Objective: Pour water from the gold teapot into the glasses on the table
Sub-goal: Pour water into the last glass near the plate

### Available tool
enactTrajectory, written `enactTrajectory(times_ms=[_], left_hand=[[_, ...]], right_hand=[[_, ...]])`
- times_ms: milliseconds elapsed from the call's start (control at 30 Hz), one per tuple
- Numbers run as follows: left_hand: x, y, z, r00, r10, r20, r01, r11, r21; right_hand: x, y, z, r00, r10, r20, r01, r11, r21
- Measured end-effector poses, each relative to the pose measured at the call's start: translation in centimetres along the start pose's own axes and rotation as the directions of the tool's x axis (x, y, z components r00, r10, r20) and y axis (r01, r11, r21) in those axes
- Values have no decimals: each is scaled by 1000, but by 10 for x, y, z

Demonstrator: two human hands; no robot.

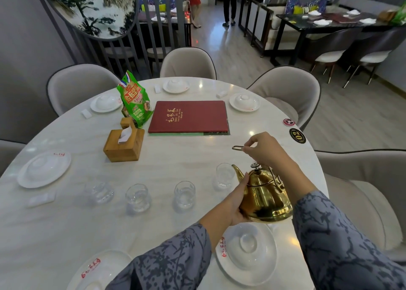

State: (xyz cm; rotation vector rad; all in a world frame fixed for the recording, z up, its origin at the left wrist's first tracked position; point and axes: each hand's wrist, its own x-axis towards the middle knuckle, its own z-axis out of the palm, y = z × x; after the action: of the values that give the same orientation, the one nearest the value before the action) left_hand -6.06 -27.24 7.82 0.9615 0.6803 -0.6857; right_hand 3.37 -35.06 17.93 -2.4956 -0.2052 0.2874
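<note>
The gold teapot [267, 198] is held just above the round white table [167, 157], near its right front edge. Its spout points left, toward the rightmost glass [224, 175]. My left hand [236, 204] cups the pot's left side and underside. My right hand [262, 150] hovers above the lid and pinches a thin metal loop [236, 148]; whether the loop is joined to the pot cannot be told. Several clear glasses stand in a row, among them glasses at the left [98, 191], centre-left [138, 197] and centre-right [184, 194].
A white plate with an upturned bowl [247, 254] lies under the teapot. A wooden tissue box [124, 145], a green snack bag [135, 101] and a red menu [189, 117] occupy the table's middle. More plates ring the edge, and padded chairs [292, 91] surround the table.
</note>
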Motion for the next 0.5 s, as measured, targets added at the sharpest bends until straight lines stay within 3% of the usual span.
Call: enactTrajectory(times_ms=[500], left_hand=[[-12,6,-11,976,196,-91,-184,975,126]], right_hand=[[-30,-19,-17,996,50,-68,-39,988,149]])
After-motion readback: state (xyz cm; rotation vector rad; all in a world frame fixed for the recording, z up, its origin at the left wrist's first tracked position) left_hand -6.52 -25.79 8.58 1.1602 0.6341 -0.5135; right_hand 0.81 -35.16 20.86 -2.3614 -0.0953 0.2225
